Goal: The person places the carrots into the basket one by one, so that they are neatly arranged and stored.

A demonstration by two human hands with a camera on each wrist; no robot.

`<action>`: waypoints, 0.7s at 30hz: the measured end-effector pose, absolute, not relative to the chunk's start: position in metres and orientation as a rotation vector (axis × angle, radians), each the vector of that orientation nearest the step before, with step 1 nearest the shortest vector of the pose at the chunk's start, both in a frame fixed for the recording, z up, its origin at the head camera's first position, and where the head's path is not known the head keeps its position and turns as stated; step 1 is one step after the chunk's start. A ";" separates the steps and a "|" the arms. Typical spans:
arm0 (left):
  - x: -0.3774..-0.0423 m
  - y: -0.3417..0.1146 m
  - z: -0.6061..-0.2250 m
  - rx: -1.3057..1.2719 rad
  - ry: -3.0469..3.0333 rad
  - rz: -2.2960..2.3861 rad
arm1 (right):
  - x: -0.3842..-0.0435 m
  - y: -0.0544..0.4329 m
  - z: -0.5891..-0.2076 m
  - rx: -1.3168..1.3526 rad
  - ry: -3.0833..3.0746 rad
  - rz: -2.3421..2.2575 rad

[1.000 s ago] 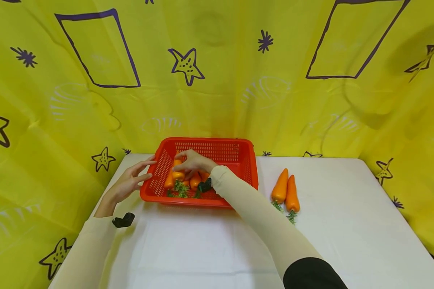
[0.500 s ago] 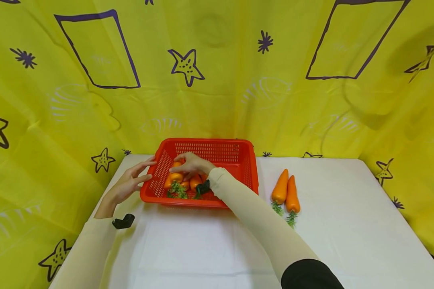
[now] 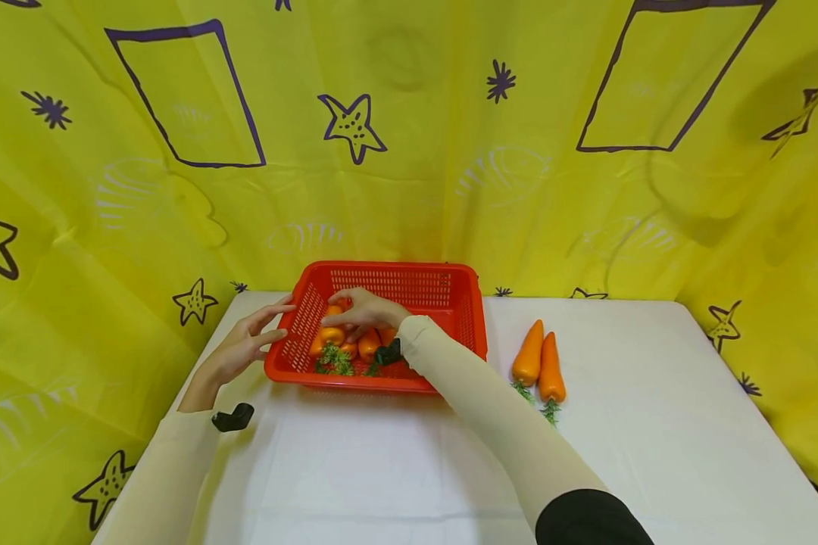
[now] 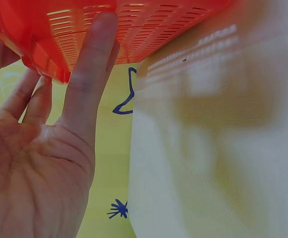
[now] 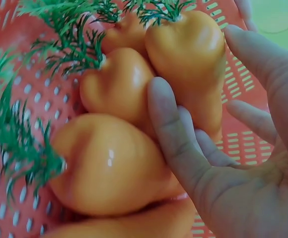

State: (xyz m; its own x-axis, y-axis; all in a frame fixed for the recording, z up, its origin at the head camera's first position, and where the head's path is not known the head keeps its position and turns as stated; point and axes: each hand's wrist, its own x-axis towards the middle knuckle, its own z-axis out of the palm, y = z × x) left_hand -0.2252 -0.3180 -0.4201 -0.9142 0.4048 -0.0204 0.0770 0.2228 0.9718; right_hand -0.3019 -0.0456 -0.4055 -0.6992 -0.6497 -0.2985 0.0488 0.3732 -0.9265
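Observation:
A red plastic basket (image 3: 375,385) with slotted walls stands at the back of the table. My left hand (image 3: 240,347) touches its left end with extended, spread fingers; the thumb (image 4: 87,74) lies straight against the outer wall in the left wrist view. Inside the basket, my right hand (image 3: 373,309) has its thumb and fingers around an orange toy carrot (image 5: 188,44) with a green leafy top. Several other carrots lie beside it, including a near one (image 5: 109,163) in the right wrist view. The gripped carrot's tip is partly hidden behind fingers.
Two more carrots, one left (image 3: 528,354) and one right (image 3: 551,369), lie on the white table (image 3: 382,462) right of the basket, leaves toward me. A yellow patterned curtain (image 3: 409,197) encloses the back and sides.
Between one second and half a second ago, my right hand and its carrot shifted slightly left and down within the basket. Since then both hands look nearly still.

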 end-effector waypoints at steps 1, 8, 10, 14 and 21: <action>-0.225 -0.318 -0.420 0.451 2.229 1.746 | -0.302 -0.044 -0.405 -0.526 1.978 -1.359; -0.225 -0.317 -0.420 0.456 2.239 1.731 | -0.300 -0.027 -0.396 -0.681 2.072 -1.218; -0.224 -0.317 -0.420 0.459 2.243 1.726 | -0.298 -0.021 -0.392 -0.747 2.121 -1.161; -0.223 -0.317 -0.420 0.458 2.253 1.722 | -0.291 -0.006 -0.379 -0.858 2.205 -1.068; -0.223 -0.317 -0.420 0.449 2.268 1.715 | -0.286 0.025 -0.362 -1.035 2.393 -0.891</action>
State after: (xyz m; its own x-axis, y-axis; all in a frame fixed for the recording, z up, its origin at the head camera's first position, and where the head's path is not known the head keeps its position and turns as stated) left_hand -0.2234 -0.3169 -0.4202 -0.9178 0.3965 -0.0223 0.0865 0.2544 0.9632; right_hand -0.2857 0.0249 -0.3619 -0.6546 -0.7502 -0.0935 -0.5064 0.5269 -0.6826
